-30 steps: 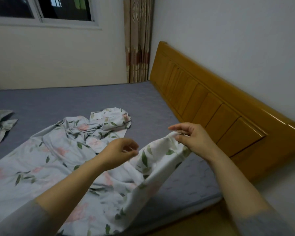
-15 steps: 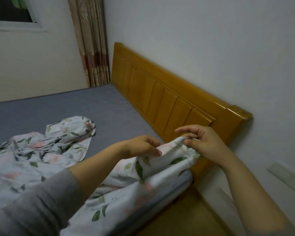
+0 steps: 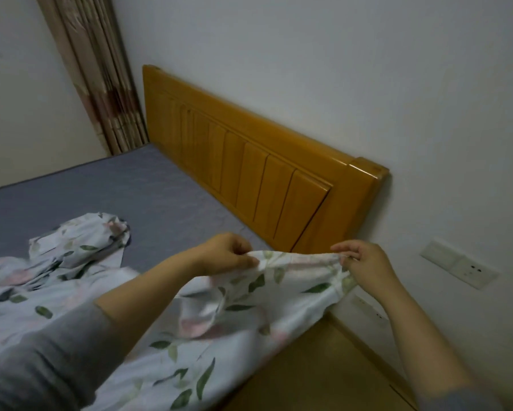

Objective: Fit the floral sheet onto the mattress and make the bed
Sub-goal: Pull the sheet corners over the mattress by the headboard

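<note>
The floral sheet (image 3: 243, 295) is white cloth printed with green leaves and pale pink blooms. No brand, label or readable writing shows on it or anywhere else in the head view.

Head view, sheet position: most of the sheet lies rumpled on the grey mattress (image 3: 148, 185). One bunched fold sits well beyond the left fingers. The near part drapes over the mattress edge below both hands, above the wooden floor (image 3: 323, 366). The corner of the sheet is lifted off the mattress and stretched in a taut band between the two hands.

Head view, left hand (image 3: 222, 253): the fingers are curled narrow, thumb against fingertips, pinching the hem of the sheet at the left end of the band. The grey sleeve (image 3: 39, 360) is pushed up the forearm and lies over the sheet.

Head view, right hand (image 3: 364, 262): the thumb and fingers (image 3: 342, 248) are closed on the hem at the right end of the band. The index finger extends over the top of the hem; the other fingers bend under it. The cloth hangs down from this grip past the wrist.

Head view, surroundings: the wooden headboard (image 3: 264, 176) stands just beyond both sets of fingers, its near end post above and between the hands. It backs against the white wall (image 3: 367, 69). A wall socket (image 3: 459, 264) sits to the right of the right fingers, near but apart. A second outlet lies below the right hand, partly hidden by the cloth. A striped curtain (image 3: 101, 84) hangs in the far corner, well beyond the left fingers.
</note>
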`<action>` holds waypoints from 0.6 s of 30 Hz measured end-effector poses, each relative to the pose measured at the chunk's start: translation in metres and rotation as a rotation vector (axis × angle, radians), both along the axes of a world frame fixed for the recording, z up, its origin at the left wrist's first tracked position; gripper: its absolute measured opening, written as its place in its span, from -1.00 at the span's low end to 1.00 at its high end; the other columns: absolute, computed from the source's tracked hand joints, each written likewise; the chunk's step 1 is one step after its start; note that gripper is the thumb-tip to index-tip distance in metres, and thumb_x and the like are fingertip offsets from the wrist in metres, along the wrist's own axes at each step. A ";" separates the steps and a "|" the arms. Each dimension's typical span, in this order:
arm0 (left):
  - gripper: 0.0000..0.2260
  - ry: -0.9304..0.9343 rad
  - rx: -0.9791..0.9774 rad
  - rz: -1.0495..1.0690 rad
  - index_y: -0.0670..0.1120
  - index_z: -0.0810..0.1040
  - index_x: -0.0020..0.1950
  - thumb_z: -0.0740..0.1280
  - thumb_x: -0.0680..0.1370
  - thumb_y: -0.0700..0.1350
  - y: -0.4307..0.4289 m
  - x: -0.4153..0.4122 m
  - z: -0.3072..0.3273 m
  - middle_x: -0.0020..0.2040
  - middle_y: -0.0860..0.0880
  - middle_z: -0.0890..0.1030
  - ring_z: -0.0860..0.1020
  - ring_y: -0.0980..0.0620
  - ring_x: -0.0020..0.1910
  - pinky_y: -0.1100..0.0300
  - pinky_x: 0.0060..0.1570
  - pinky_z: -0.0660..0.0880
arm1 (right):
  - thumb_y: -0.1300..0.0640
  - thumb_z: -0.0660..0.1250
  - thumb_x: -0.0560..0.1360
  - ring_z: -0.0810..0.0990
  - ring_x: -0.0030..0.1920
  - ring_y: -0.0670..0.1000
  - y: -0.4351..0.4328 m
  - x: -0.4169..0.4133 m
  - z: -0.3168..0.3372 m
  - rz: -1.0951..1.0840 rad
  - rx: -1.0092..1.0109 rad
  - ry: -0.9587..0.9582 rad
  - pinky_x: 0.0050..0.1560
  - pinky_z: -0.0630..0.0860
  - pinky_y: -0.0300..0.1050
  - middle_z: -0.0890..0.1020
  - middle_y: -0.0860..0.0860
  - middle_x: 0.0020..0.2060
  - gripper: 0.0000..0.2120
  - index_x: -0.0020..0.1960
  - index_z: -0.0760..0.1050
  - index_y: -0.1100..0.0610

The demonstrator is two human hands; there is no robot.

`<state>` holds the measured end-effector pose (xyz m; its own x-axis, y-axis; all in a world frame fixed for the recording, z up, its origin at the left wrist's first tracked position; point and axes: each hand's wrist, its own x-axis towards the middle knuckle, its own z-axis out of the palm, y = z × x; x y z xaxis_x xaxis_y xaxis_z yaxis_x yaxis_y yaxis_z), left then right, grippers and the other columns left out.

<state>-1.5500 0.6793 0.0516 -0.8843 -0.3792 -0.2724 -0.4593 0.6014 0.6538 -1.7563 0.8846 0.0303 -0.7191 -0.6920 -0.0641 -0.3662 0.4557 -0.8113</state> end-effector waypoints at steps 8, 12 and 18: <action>-0.94 0.370 -0.506 0.090 -0.08 0.60 -0.13 0.34 0.51 -0.14 -0.009 0.024 0.003 -0.19 0.00 0.61 0.51 0.04 -0.23 0.11 -0.23 0.47 | 0.05 0.43 0.44 0.53 0.16 -0.13 -0.036 0.054 -0.006 0.339 0.052 -0.252 0.12 0.52 -0.17 0.59 -0.11 0.11 -0.60 0.26 0.49 0.01; -0.96 0.374 -0.529 0.071 -0.05 0.60 -0.13 0.35 0.49 -0.13 -0.011 0.037 0.004 -0.20 0.03 0.61 0.52 0.06 -0.23 0.11 -0.22 0.48 | 0.03 0.39 0.47 0.57 0.14 -0.08 -0.066 0.084 0.006 0.406 -0.108 -0.329 0.18 0.54 -0.07 0.62 -0.06 0.10 -0.68 0.21 0.53 0.02; -0.95 0.287 -0.326 0.149 -0.02 0.59 -0.08 0.39 0.48 -0.09 -0.016 0.064 0.013 -0.16 0.08 0.60 0.54 0.14 -0.19 0.19 -0.13 0.53 | 0.09 0.33 0.53 0.57 -0.28 -0.04 -0.087 0.106 0.010 0.503 -0.193 -0.135 -0.28 0.47 -0.19 0.62 0.01 -0.31 -0.88 -0.12 0.61 0.10</action>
<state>-1.4864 0.6631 0.0647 -0.8358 -0.5332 0.1307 -0.3842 0.7381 0.5546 -1.6504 0.7975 0.0404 -0.2907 -0.9564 0.0289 -0.3872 0.0899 -0.9176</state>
